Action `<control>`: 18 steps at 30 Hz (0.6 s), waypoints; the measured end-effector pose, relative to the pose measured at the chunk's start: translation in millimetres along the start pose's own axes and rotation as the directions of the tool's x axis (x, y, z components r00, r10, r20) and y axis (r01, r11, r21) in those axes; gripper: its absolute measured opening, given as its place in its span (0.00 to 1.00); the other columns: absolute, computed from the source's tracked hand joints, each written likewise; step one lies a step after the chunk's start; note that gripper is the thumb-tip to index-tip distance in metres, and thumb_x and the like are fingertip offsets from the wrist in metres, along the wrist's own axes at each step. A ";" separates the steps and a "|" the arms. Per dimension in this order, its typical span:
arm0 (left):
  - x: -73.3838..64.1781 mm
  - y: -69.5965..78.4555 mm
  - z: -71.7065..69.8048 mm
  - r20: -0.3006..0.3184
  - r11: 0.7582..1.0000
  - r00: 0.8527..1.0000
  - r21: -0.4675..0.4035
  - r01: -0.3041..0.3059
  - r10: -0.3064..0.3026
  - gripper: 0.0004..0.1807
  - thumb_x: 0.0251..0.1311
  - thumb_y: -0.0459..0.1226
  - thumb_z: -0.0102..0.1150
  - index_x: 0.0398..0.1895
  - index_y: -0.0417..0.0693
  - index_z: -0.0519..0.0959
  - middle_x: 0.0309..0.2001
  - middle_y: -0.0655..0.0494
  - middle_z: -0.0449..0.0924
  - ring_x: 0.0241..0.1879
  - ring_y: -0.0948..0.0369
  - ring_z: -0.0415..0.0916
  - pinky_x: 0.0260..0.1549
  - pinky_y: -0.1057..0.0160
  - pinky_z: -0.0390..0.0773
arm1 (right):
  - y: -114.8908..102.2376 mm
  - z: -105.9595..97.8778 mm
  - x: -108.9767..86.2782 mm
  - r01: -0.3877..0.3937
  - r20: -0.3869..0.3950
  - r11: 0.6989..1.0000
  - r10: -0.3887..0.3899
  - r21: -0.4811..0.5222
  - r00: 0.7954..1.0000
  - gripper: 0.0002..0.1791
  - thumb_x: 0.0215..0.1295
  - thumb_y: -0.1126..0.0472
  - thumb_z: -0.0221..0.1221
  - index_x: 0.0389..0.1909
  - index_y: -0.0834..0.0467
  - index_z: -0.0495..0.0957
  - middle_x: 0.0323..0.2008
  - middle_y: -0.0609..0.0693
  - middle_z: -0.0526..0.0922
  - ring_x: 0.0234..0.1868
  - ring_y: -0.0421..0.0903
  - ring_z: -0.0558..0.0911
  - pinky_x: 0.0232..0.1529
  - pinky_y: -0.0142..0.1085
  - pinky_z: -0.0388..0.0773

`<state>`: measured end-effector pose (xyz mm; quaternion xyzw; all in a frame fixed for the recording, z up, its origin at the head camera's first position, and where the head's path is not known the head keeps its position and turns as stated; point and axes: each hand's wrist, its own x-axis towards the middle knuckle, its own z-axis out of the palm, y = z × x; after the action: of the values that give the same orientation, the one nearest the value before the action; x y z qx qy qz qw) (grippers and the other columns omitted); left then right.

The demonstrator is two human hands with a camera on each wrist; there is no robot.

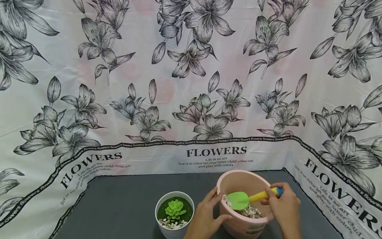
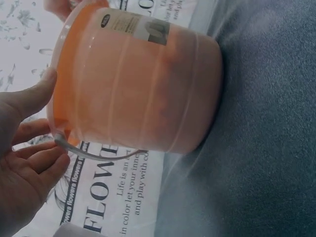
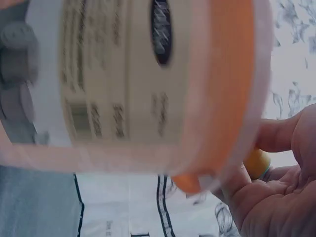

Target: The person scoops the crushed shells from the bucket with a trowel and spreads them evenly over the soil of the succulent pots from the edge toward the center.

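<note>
A pink bucket (image 1: 238,229) stands on the dark table with small pale stones (image 1: 252,212) in it. My left hand (image 1: 207,212) holds its rim on the left side; the left wrist view shows the thumb on the rim and the fingers by the bucket's bail handle (image 2: 98,156). In my right hand (image 1: 285,205) is a toy shovel, gripped by its yellow handle with a blue end. The shovel's green blade (image 1: 238,200) lies inside the bucket, over the stones. In the right wrist view, the bucket hides most of the shovel.
Left of the bucket, close to my left hand, stands a white pot (image 1: 172,233) with a green succulent (image 1: 175,209) and pale stones. The grey table (image 1: 119,205) meets a white flower-printed cloth (image 1: 167,159) at the back and sides.
</note>
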<state>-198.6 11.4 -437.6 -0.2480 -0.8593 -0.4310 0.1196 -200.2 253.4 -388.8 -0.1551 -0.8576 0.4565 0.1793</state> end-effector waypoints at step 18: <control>-4.1 -9.1 5.4 0.003 1.000 1.000 0.012 -0.022 0.022 0.36 0.65 0.52 0.69 0.71 0.43 0.76 0.76 0.41 0.70 0.70 0.45 0.77 0.63 0.51 0.83 | 7.3 -38.7 3.1 -0.178 -0.051 0.912 0.211 0.370 0.976 0.20 0.78 0.58 0.59 0.61 0.66 0.70 0.32 0.37 0.80 0.22 0.42 0.90 0.34 0.28 0.89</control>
<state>-199.9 9.8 -448.7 -0.2574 -0.8593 -0.4242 0.1244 -184.8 286.8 -374.3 -0.2243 -0.7297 0.6153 0.1966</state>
